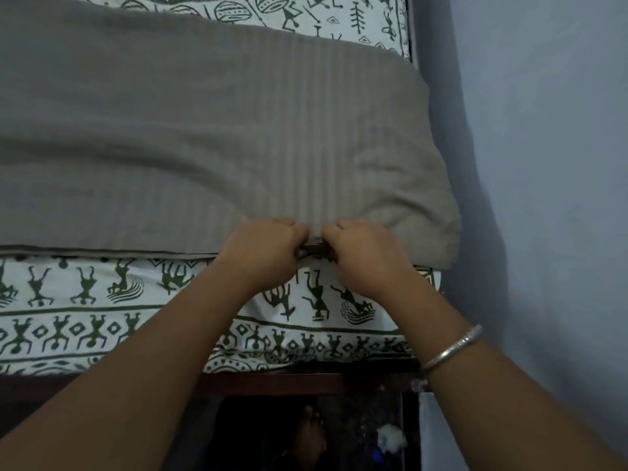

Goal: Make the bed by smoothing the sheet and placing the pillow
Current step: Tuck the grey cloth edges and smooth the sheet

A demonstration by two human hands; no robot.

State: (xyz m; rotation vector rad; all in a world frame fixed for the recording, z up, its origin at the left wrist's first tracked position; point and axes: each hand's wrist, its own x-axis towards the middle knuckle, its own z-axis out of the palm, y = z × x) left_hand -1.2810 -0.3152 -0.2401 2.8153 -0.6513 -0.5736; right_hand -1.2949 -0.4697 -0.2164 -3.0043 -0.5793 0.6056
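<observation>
Left hand [268, 248], right hand [362, 254] beside it, both pinching near edge of grey striped cloth [204, 130], printed sheet [102, 300] beneath

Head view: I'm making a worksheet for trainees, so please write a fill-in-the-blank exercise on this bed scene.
1. The grey pillow lies on a white sheet printed with dark ____ figures.
2. The grip of the left hand and of the right hand closes on the near edge of the ____.
3. A silver bangle circles the ____ wrist.
Missing words: green; pillow; right.
</observation>
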